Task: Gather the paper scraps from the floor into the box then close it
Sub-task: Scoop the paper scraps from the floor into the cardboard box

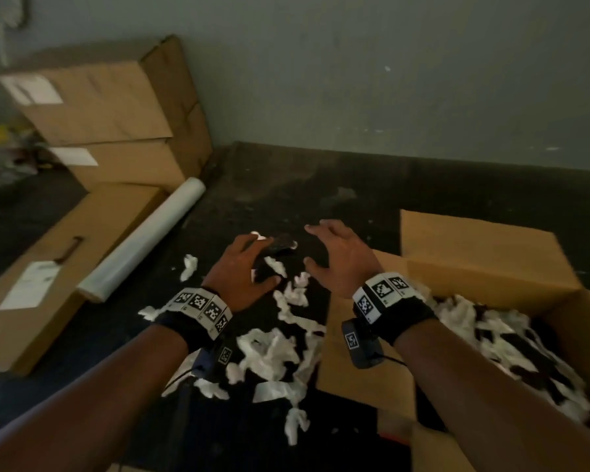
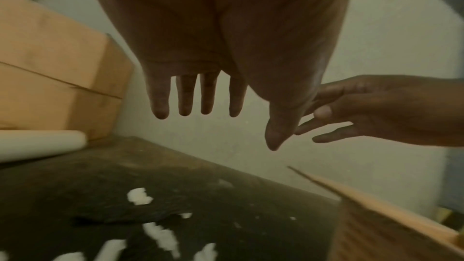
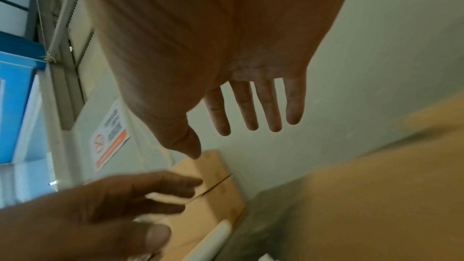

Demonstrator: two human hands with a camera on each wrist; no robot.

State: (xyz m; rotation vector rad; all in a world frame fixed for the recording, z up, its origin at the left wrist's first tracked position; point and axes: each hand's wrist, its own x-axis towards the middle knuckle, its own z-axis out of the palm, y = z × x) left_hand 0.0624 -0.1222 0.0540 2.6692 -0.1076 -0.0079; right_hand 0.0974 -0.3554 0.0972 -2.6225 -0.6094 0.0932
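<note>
White paper scraps (image 1: 280,342) lie scattered on the dark floor in front of me, also seen from the left wrist (image 2: 160,235). An open cardboard box (image 1: 491,264) stands to the right, its flaps up, with many white scraps (image 1: 491,338) inside. My left hand (image 1: 249,264) hovers palm down over the far scraps, fingers spread and empty (image 2: 200,104). My right hand (image 1: 334,253) hovers beside it, just left of the box, fingers spread and empty (image 3: 251,114). Neither hand holds anything.
Stacked closed cardboard boxes (image 1: 109,107) stand at the back left against the wall. A flat box with a label (image 1: 58,267) lies on the left, and a white roll (image 1: 147,236) rests beside it. A box flap (image 1: 355,369) lies flat on the floor.
</note>
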